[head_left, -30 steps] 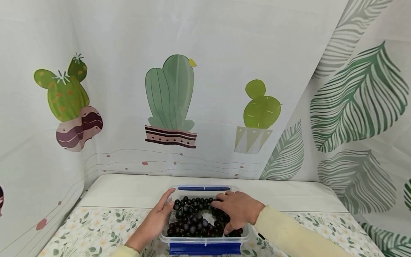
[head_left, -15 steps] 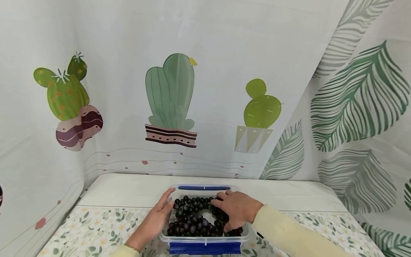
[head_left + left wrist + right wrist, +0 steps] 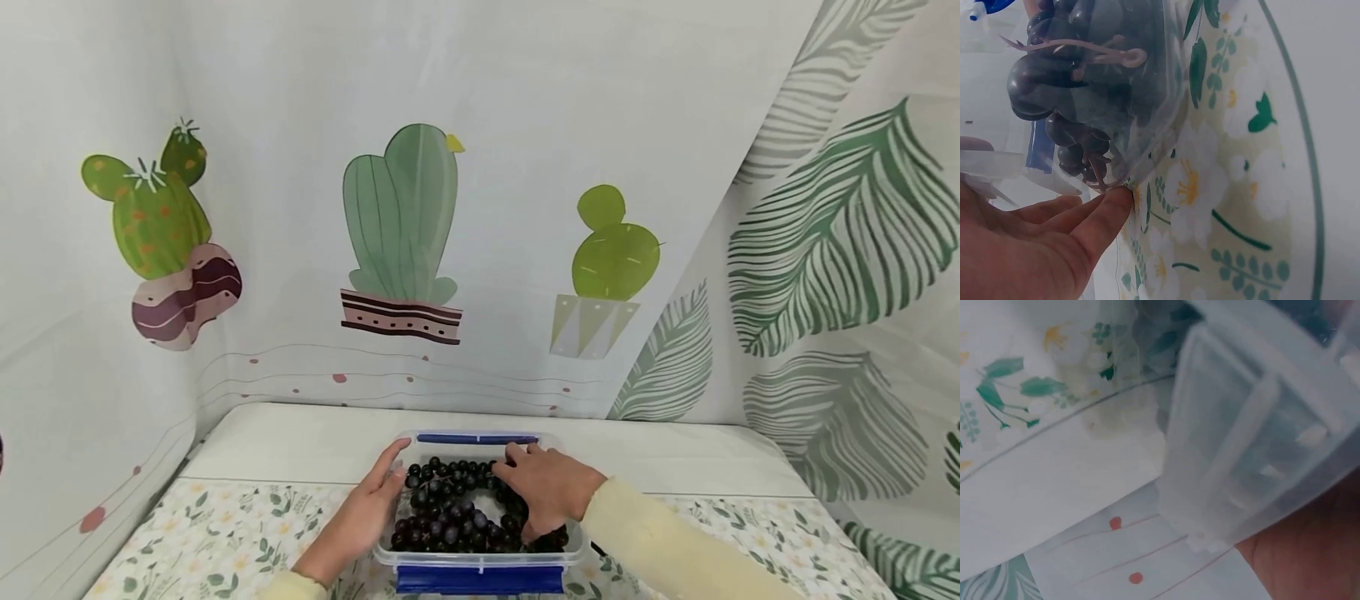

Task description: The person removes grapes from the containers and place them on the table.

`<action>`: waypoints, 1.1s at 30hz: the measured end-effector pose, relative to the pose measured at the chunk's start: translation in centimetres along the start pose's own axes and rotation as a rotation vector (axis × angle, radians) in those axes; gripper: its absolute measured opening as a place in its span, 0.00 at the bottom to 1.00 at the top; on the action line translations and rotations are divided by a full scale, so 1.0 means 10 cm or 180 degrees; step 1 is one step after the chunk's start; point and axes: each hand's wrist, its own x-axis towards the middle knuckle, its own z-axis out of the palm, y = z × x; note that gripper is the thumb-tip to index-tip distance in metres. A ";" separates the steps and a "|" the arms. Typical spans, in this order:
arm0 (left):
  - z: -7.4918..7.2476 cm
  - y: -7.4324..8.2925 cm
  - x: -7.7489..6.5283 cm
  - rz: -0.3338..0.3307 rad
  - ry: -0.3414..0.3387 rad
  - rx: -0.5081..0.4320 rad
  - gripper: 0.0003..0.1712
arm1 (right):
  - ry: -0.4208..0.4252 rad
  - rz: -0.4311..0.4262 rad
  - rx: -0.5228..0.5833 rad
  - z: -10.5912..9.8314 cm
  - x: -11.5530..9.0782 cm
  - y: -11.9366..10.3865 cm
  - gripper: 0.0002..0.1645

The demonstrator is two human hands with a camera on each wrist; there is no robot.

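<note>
A clear plastic container (image 3: 480,560) with blue latches stands at the table's front middle, holding dark grapes (image 3: 450,508) on stems. Its floor shows through a gap among them. My left hand (image 3: 362,510) grips the left wall; in the left wrist view its fingers (image 3: 1107,219) lie outside, with the thumb over the rim. Inside at the right, my right hand (image 3: 551,497) curls down round a bunch of grapes, thumb toward the front wall. The palm hides most of that bunch. The right wrist view shows a translucent side latch (image 3: 1229,431) beside the hand.
A floral cloth (image 3: 240,533) covers the near part of the table, with a plain white strip (image 3: 300,442) behind. Fabric printed with cacti (image 3: 401,217) and leaves hangs behind and at the right. A small dark thing (image 3: 597,549) pokes out below the right sleeve.
My right hand and sleeve have shifted slightly left and turned a little over the grapes. The left hand and the container stay in place.
</note>
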 end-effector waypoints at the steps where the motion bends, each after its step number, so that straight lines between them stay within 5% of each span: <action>1: 0.00 0.00 0.00 -0.0002 0.0010 0.0022 0.33 | -0.0018 -0.0001 0.0075 0.00 0.00 0.00 0.50; 10: 0.02 0.04 -0.01 -0.0008 -0.0021 -0.0074 0.32 | -0.0243 0.0300 0.0347 -0.02 0.03 0.04 0.57; 19: 0.02 0.05 -0.01 -0.0017 0.0003 -0.0045 0.31 | -0.0040 0.0133 0.0159 -0.01 -0.05 0.08 0.54; 33: 0.01 0.03 0.01 -0.0029 0.0021 -0.0051 0.31 | 0.0340 -0.0132 0.0575 0.00 -0.13 0.05 0.25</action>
